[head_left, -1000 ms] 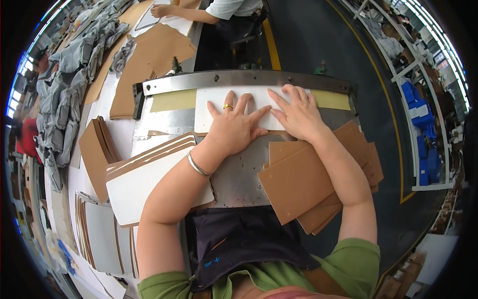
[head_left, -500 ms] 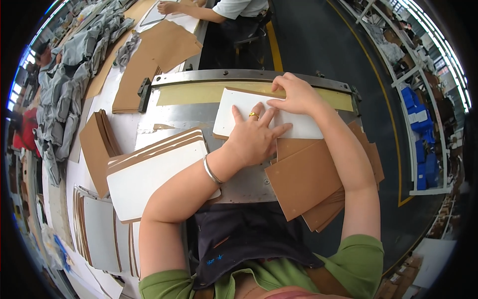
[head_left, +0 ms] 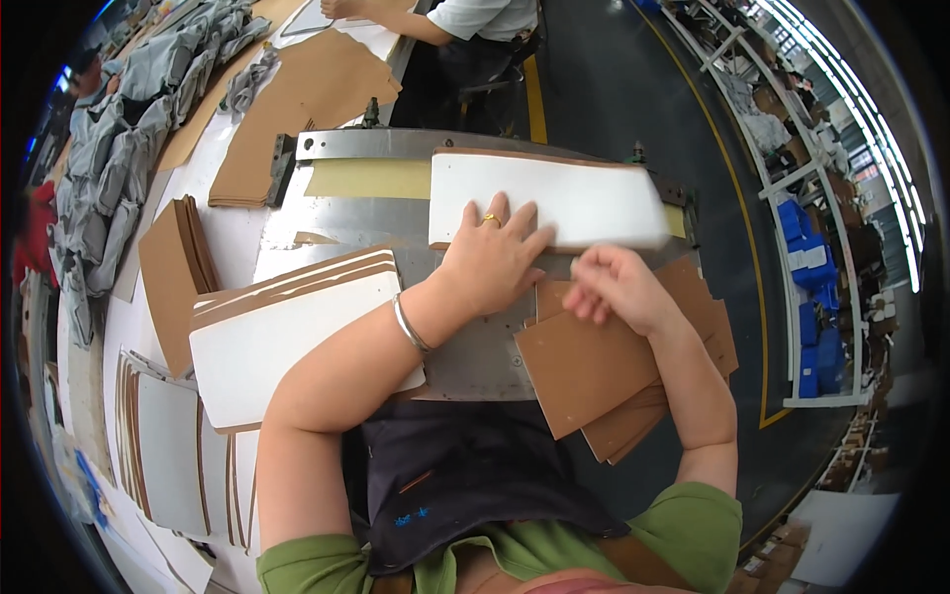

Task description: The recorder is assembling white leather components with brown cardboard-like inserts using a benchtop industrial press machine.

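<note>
A white-faced board (head_left: 574, 203) with brown edges lies on the metal plate (head_left: 475, 356), against its far bar. My left hand (head_left: 498, 247) presses on the board's near left part, fingers spread. My right hand (head_left: 621, 289) is off the board, just below its near edge and above a fanned pile of brown boards (head_left: 594, 361). Its fingers are curled and smeared by motion, so whether they hold anything does not show. Left of the plate's middle, a stack of white-faced boards (head_left: 297, 346) lies partly under my left forearm.
A metal bar (head_left: 396, 145) with end clamps crosses the plate's far side. Brown sheets (head_left: 297, 99) and grey cloth pieces (head_left: 124, 198) lie to the left. A co-worker's arm (head_left: 411, 25) shows at the top. Shelves with blue bins (head_left: 811, 257) stand right.
My right hand has left the board's far edge and come nearer to me. The white board now lies squarer along the bar. My left hand stays on it.
</note>
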`<state>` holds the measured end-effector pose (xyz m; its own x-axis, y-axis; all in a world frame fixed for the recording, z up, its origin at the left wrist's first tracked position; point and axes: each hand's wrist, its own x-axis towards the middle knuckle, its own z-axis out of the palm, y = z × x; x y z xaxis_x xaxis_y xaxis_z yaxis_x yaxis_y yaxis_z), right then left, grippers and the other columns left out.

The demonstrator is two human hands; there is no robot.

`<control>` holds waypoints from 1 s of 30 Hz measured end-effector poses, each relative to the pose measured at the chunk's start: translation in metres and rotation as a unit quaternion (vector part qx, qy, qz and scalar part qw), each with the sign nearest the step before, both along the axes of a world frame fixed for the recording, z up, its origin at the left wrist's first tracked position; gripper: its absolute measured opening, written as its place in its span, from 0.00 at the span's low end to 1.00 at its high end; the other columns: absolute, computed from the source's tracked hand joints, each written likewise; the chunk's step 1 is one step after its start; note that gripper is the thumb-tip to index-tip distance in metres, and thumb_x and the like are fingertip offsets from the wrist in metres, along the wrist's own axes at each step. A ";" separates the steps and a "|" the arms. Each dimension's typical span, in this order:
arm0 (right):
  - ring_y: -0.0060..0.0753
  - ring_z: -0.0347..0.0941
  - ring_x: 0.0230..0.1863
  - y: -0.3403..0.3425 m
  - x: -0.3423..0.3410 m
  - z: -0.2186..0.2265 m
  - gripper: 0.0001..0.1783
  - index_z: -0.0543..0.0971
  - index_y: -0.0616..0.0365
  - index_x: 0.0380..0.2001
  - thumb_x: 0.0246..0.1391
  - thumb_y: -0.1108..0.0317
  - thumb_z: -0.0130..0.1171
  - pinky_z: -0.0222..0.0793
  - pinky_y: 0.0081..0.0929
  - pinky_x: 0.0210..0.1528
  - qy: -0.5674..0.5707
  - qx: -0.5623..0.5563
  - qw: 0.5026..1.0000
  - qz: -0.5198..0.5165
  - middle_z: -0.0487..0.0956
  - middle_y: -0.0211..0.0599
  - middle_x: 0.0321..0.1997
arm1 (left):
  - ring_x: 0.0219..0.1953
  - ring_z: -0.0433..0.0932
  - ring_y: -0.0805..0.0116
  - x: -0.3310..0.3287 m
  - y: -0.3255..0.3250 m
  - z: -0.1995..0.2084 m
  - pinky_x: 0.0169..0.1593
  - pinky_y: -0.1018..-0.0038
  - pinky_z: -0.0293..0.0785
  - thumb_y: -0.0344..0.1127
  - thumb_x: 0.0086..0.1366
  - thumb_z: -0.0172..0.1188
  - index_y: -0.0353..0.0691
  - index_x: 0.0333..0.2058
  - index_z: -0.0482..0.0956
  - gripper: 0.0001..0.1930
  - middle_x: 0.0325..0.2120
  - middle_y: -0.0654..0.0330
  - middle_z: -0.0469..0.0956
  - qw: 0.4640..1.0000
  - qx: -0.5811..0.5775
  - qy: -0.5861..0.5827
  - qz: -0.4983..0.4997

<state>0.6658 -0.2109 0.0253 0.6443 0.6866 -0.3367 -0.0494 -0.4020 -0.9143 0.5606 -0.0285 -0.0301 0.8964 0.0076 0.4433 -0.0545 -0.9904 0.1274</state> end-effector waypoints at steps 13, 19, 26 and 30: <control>0.50 0.56 0.70 0.021 0.048 -0.051 0.27 0.68 0.37 0.64 0.63 0.48 0.49 0.56 0.52 0.65 -0.587 -0.216 0.760 0.177 0.62 0.39 0.71 | 0.62 0.63 0.42 0.007 0.011 -0.002 0.50 0.32 0.63 0.49 0.65 0.55 0.69 0.58 0.71 0.22 0.62 0.65 0.65 0.991 0.050 0.119 0.040; 0.46 0.57 0.68 0.019 0.048 -0.061 0.26 0.68 0.35 0.64 0.64 0.49 0.48 0.53 0.51 0.65 -0.621 -0.184 0.745 0.158 0.62 0.42 0.68 | 0.64 0.59 0.39 0.008 0.012 0.006 0.53 0.24 0.58 0.49 0.66 0.54 0.72 0.61 0.68 0.23 0.65 0.65 0.62 0.983 0.023 0.176 0.043; 0.42 0.65 0.60 0.030 0.053 -0.037 0.24 0.75 0.42 0.57 0.58 0.52 0.58 0.60 0.42 0.61 -0.583 -0.175 0.774 0.177 0.70 0.38 0.57 | 0.65 0.58 0.41 0.004 0.013 0.004 0.53 0.28 0.60 0.51 0.67 0.53 0.72 0.62 0.66 0.24 0.65 0.66 0.61 0.982 0.027 0.183 0.035; 0.43 0.69 0.55 0.069 0.061 -0.019 0.23 0.81 0.51 0.44 0.44 0.54 0.70 0.66 0.37 0.57 -0.502 -0.133 0.835 0.180 0.73 0.34 0.51 | 0.66 0.58 0.45 -0.012 0.018 0.010 0.56 0.36 0.62 0.52 0.67 0.52 0.66 0.65 0.63 0.27 0.67 0.65 0.58 0.968 0.050 0.242 -0.037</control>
